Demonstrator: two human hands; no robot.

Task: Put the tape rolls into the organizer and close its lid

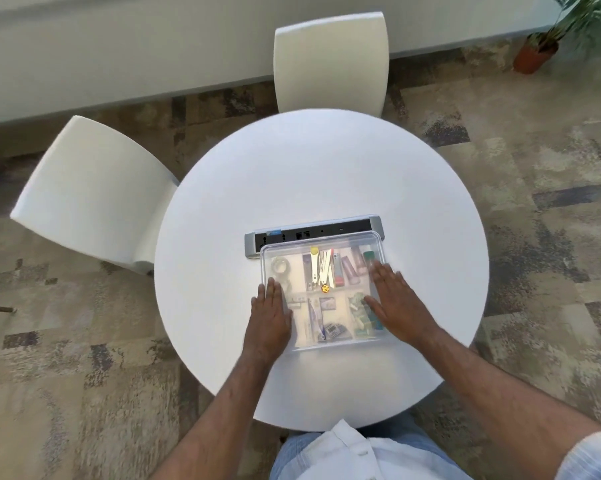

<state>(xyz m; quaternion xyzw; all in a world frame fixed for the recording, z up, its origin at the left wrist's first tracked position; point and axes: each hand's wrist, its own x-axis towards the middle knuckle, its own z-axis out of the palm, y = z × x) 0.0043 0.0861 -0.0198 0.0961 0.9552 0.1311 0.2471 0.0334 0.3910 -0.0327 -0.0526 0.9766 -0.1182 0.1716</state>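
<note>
A clear plastic organizer (321,242) sits on the round white table, its translucent lid lying flat over it. Through the lid I see tape rolls (280,266) in the left compartment, with pens, scissors and other small supplies in the other compartments. My left hand (270,315) lies flat, fingers spread, on the lid's left side. Flat on the lid's right side rests my right hand (397,301). Neither hand holds anything. The lower part of the left compartment is hidden under my left hand.
A grey and black power strip (313,230) lies just behind the organizer. The round white table (320,168) has two white chairs (91,188) at its far and left sides. A potted plant (538,53) stands on the patterned carpet at the far right.
</note>
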